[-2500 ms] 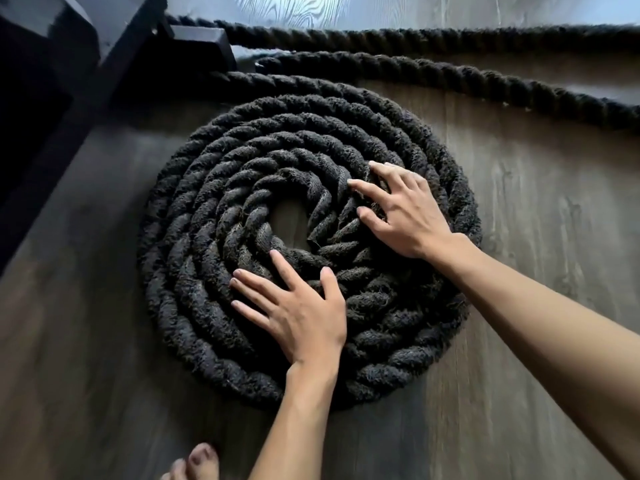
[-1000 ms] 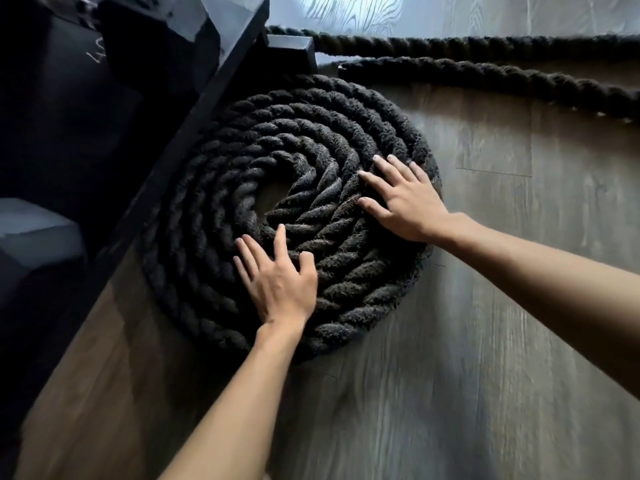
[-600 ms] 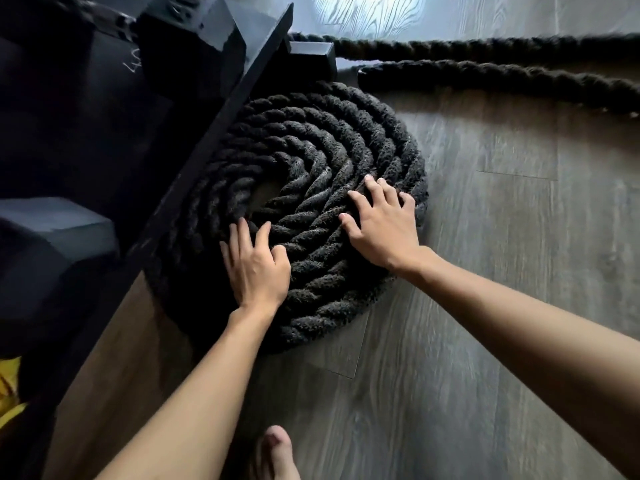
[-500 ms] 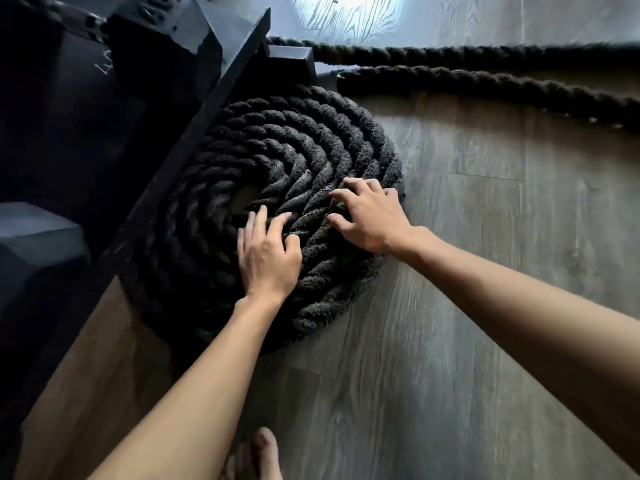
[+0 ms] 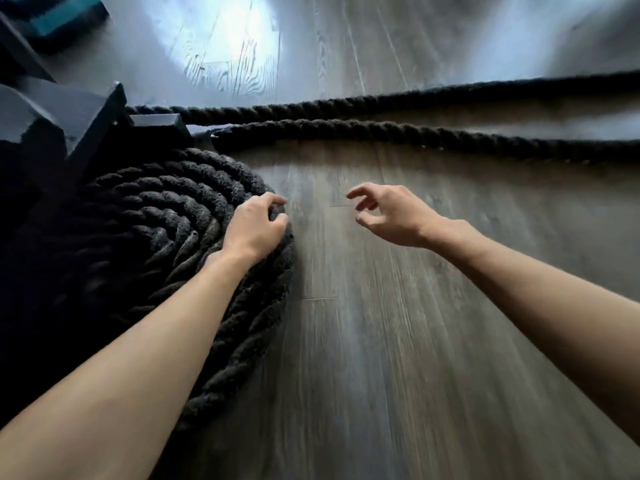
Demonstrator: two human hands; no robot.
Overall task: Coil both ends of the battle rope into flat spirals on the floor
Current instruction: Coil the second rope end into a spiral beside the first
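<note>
Head view
Left grip: your left hand (image 5: 254, 227) curls its fingers (image 5: 277, 201) over the outer turn of the coiled rope (image 5: 166, 216), grasping the coil's right edge.
Right grip: your right hand (image 5: 388, 213) hovers released, fingers loosely bent, to the right of the left grip, apart from the rope.
Rope: the flat spiral lies on the floor (image 5: 398, 341) under and left of your left grip; two straight rope runs (image 5: 398, 131) stretch beyond both grips.

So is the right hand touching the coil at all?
Apart. The head view shows the right hand open over bare floor, with planks visible between it and the coil. Only the left hand rests on the coil's edge.
</note>
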